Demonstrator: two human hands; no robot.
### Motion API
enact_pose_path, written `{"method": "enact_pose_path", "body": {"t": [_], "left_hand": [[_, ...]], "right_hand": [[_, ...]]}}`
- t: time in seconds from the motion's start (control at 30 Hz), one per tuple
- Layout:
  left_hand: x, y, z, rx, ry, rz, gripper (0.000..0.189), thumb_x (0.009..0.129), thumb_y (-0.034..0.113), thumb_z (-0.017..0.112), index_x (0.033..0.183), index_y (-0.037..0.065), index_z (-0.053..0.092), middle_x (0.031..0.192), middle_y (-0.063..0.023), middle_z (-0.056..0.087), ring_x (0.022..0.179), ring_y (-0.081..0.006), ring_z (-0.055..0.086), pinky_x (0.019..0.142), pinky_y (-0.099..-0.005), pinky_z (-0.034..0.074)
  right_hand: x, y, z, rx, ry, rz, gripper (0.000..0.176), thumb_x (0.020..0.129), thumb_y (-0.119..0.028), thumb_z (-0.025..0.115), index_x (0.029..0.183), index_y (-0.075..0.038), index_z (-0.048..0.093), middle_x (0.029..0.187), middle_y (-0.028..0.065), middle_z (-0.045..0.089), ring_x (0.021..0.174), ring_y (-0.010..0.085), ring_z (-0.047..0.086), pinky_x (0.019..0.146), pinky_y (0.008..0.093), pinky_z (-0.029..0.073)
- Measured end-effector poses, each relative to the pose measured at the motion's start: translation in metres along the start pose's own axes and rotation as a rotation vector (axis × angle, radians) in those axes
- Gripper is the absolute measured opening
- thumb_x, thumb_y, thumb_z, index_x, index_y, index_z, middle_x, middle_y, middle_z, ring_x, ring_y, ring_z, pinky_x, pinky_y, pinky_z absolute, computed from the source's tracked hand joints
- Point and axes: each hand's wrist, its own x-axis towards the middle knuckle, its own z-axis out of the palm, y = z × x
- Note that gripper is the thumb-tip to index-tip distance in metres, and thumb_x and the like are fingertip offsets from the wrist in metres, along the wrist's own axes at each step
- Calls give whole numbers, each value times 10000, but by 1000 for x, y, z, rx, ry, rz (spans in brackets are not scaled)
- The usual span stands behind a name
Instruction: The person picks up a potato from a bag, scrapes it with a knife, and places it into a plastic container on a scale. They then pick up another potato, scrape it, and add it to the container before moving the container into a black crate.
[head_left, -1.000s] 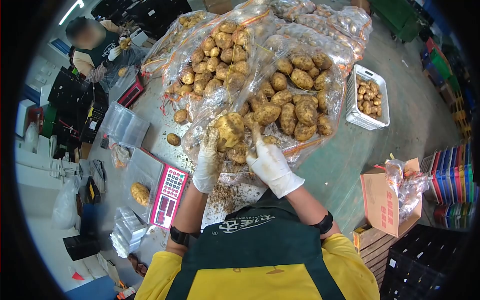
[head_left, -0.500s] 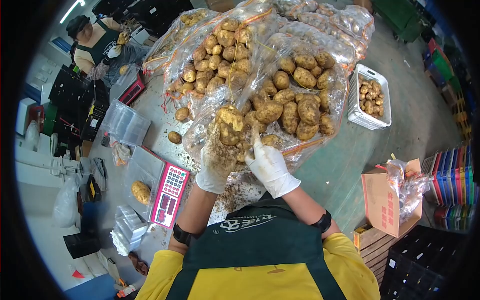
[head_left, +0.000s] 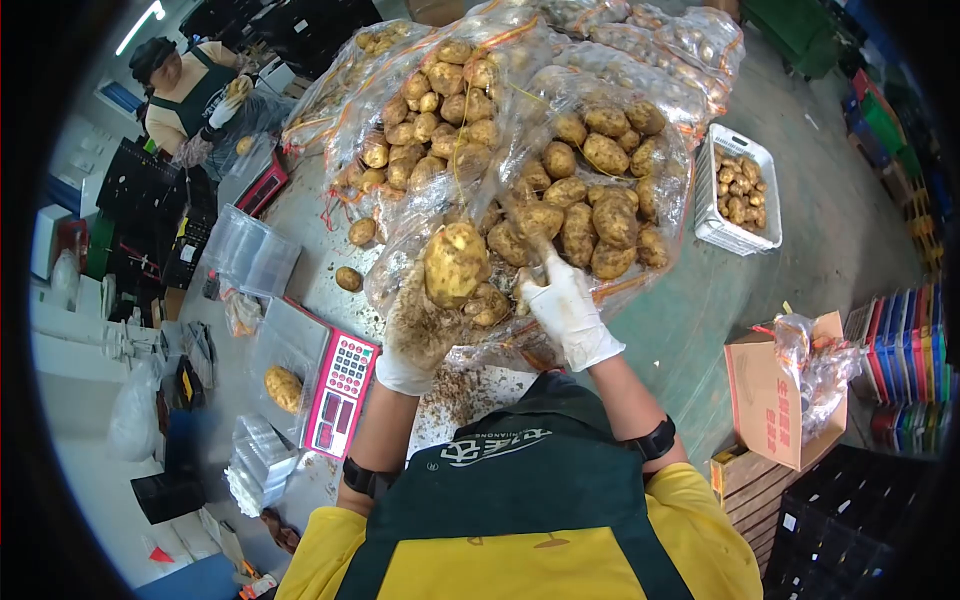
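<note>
1. The left hand (head_left: 418, 328), in a dirt-smeared white glove, is gripping a large potato (head_left: 455, 262), its fingers wrapped around the lower half.
2. It is holding that potato up just in front of the mouth of a clear plastic bag (head_left: 655, 190) that is lying full of potatoes on the table (head_left: 305, 210).
3. The right hand (head_left: 572, 308), also gloved, is reaching into the bag's mouth with one finger stretched against the potatoes inside; I cannot tell whether it is closed on anything.
4. The two hands are working apart, with the large potato between them.
5. A scale (head_left: 338, 392) with a pink keypad is sitting to the left, carrying a single potato (head_left: 282, 388).
6. A white basket (head_left: 712, 228) of small potatoes is resting to the right of the bag.
7. A co-worker (head_left: 190, 90) is handling potatoes at the far end.
</note>
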Motion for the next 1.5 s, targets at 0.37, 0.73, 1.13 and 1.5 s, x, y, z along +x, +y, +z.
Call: {"method": "enact_pose_path", "body": {"t": [0.37,0.73,1.13,1.5], "left_hand": [[5,12,-4,479,85,316,602,853,351,643,1300,11,426,1236,-151,541,1121,-271,560,946,-398,489],[3,6,13,563,23,333,623,750,145,760,1262,-21,446,1182,-133,569,1079,-235,586,927,-349,496],[-9,2,32,837,-25,448,854,665,40,803,1378,21,334,1390,-102,408,1249,-208,434,1042,-346,374],[-23,6,17,314,95,245,662,753,-81,668,1339,40,384,1242,-94,543,1099,-203,570,927,-322,504]], "right_hand": [[-27,-30,2,322,-200,-90,556,862,-131,602,1374,-39,405,720,81,648,602,163,579,608,316,479],[-14,-32,0,464,-85,-78,479,797,-184,725,1186,30,545,918,81,670,812,99,600,751,260,496],[-7,-21,8,755,-153,-44,379,875,-163,665,1157,65,554,959,57,651,830,75,566,729,232,489],[-16,-31,13,906,-260,174,252,868,-106,640,1075,36,616,784,65,658,524,83,553,444,218,415]]}}
